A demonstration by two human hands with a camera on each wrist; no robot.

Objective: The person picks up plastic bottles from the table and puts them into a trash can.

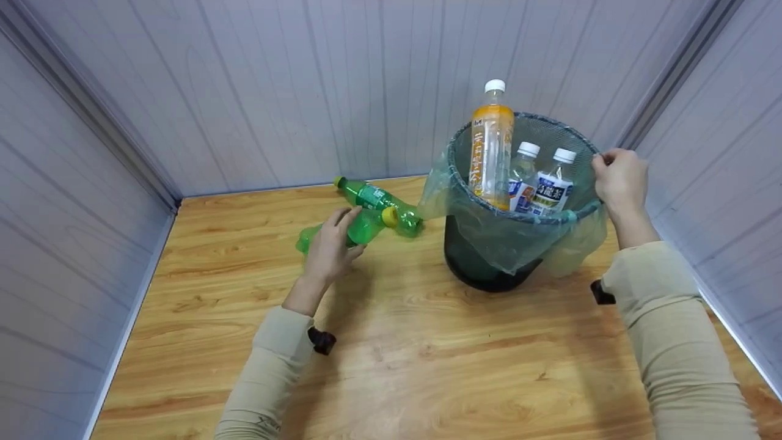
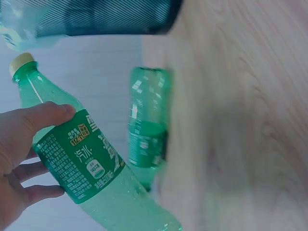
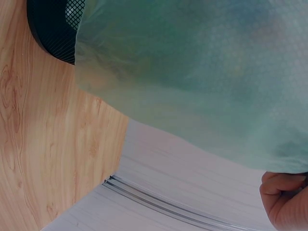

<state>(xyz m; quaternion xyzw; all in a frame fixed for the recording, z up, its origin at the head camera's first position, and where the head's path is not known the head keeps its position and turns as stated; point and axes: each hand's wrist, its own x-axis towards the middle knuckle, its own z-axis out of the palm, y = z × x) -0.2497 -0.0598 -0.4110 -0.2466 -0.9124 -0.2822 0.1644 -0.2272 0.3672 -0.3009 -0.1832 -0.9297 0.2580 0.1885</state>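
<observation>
My left hand [image 1: 330,247] grips a green soda bottle [image 1: 365,227] with a yellow cap, held tilted above the floor. In the left wrist view the thumb and fingers lie around its green label [image 2: 79,156]. Behind it, a second green bottle [image 1: 372,197] lies on its side. My right hand [image 1: 622,180] pinches the right rim of a dark mesh wastebasket [image 1: 482,269], over the edge of its pale green bin liner [image 1: 501,244]. Inside stand a tall orange-labelled bottle [image 1: 492,140] and two smaller white-capped bottles, one a tea bottle [image 1: 553,183].
Wood-patterned flooring [image 1: 415,366] spreads in front of the basket. A pale panelled wall [image 1: 275,91] rises behind, with side walls at left and right. The liner hangs loosely over the outside of the basket.
</observation>
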